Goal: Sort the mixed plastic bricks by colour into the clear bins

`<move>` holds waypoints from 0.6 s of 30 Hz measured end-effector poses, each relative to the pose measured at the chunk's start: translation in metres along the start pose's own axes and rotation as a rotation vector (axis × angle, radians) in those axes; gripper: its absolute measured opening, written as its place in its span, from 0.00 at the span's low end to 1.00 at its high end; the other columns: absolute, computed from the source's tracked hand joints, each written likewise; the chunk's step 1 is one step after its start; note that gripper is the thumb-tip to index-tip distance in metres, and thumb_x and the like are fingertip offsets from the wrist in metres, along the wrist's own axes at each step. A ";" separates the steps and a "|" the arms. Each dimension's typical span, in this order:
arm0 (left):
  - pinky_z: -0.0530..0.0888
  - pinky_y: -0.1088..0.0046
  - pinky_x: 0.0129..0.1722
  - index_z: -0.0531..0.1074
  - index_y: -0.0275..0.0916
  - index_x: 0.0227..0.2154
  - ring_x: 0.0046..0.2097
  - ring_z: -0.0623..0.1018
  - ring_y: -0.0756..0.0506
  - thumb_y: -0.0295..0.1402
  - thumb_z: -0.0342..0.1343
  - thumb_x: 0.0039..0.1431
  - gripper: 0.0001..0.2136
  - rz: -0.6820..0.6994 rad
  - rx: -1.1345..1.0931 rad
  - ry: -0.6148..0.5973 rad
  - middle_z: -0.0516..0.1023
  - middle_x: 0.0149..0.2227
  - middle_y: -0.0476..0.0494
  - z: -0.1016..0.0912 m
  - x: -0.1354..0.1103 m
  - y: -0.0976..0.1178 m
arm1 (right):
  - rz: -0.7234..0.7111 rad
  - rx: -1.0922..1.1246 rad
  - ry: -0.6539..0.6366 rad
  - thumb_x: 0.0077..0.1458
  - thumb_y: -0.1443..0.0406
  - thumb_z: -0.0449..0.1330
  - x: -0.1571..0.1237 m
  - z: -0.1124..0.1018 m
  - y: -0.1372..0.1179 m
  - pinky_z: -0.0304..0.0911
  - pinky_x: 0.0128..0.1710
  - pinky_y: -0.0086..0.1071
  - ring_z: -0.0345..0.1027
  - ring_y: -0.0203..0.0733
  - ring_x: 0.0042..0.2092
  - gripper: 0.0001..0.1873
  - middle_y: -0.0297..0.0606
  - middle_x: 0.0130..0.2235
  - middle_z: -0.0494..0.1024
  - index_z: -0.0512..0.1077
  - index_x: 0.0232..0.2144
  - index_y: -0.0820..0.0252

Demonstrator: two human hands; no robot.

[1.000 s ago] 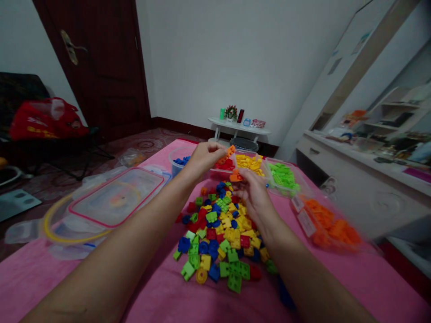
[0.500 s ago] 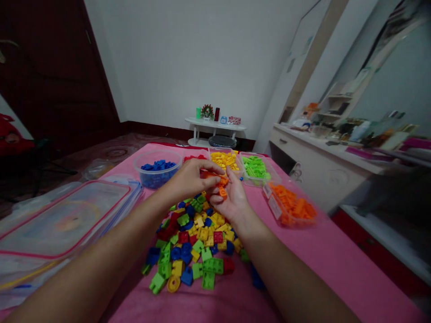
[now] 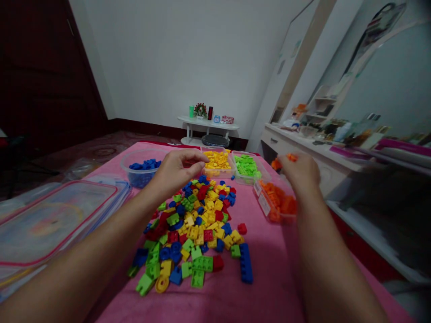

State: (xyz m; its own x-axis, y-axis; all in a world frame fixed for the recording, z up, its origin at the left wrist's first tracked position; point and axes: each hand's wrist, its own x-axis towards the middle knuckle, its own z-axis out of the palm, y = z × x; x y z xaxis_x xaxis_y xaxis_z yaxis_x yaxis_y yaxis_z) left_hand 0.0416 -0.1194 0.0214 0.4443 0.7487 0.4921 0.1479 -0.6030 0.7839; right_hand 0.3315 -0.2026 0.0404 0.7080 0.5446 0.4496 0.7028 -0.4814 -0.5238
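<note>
My left hand [image 3: 180, 170] hovers above the far end of a mixed pile of toy building blocks [image 3: 202, 233]. Its thumb and fingers are apart, and nothing shows in it. Out to the right, my right hand [image 3: 301, 172] is closed around several orange building blocks [image 3: 276, 164], slightly blurred and partly covered by the fingers. Right below that hand stands a clear plastic box [image 3: 264, 204] with orange blocks [image 3: 286, 204] in it. The pile holds yellow, blue, green and red pieces.
A round tub [image 3: 136, 179] of blue blocks stands at the left. Boxes of yellow blocks [image 3: 217, 161] and green blocks [image 3: 247, 167] line the far side. Red-rimmed lids [image 3: 60, 215] lie at left. A dresser [image 3: 303, 139] stands to the right.
My hands have parted. The right one has swung right with the orange blocks to above the orange box; the left one has stayed over the pile, now without blocks.
</note>
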 end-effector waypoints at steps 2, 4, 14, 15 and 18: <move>0.74 0.73 0.34 0.76 0.34 0.32 0.34 0.77 0.47 0.33 0.56 0.51 0.09 -0.001 -0.007 -0.011 0.80 0.34 0.42 0.001 0.001 -0.004 | 0.081 -0.285 -0.084 0.43 0.58 0.58 0.006 -0.001 0.015 0.61 0.32 0.37 0.70 0.50 0.36 0.12 0.45 0.32 0.76 0.76 0.29 0.56; 0.74 0.72 0.35 0.77 0.34 0.33 0.34 0.77 0.47 0.33 0.56 0.51 0.10 -0.012 0.001 -0.036 0.80 0.33 0.42 0.001 0.003 -0.011 | 0.105 -0.392 -0.209 0.40 0.62 0.60 0.007 0.002 0.018 0.61 0.34 0.39 0.71 0.52 0.39 0.11 0.44 0.34 0.77 0.77 0.30 0.53; 0.71 0.71 0.38 0.77 0.36 0.40 0.36 0.78 0.45 0.33 0.55 0.51 0.14 -0.049 0.205 -0.364 0.80 0.37 0.43 0.011 0.002 -0.065 | -0.560 0.033 -0.592 0.46 0.67 0.58 -0.053 0.055 -0.046 0.60 0.32 0.26 0.70 0.36 0.33 0.09 0.36 0.32 0.79 0.77 0.31 0.60; 0.71 0.72 0.39 0.76 0.37 0.43 0.37 0.77 0.45 0.33 0.55 0.51 0.16 -0.023 0.256 -0.390 0.80 0.38 0.43 0.012 0.000 -0.067 | -0.597 0.047 -0.612 0.46 0.67 0.57 -0.063 0.064 -0.050 0.60 0.33 0.27 0.70 0.37 0.34 0.10 0.36 0.34 0.79 0.76 0.32 0.59; 0.69 0.73 0.42 0.74 0.39 0.46 0.40 0.76 0.45 0.32 0.56 0.50 0.19 0.074 0.382 -0.460 0.78 0.43 0.43 0.016 -0.004 -0.070 | -0.639 -0.015 -0.619 0.47 0.62 0.59 -0.086 0.086 -0.054 0.61 0.37 0.31 0.70 0.42 0.40 0.15 0.39 0.40 0.78 0.75 0.40 0.57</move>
State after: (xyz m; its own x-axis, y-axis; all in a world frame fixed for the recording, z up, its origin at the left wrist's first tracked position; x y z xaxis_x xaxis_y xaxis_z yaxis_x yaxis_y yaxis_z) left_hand 0.0434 -0.0848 -0.0412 0.7896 0.5562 0.2592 0.3712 -0.7693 0.5200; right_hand 0.2265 -0.1643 -0.0326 0.0189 0.9838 0.1785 0.9548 0.0352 -0.2953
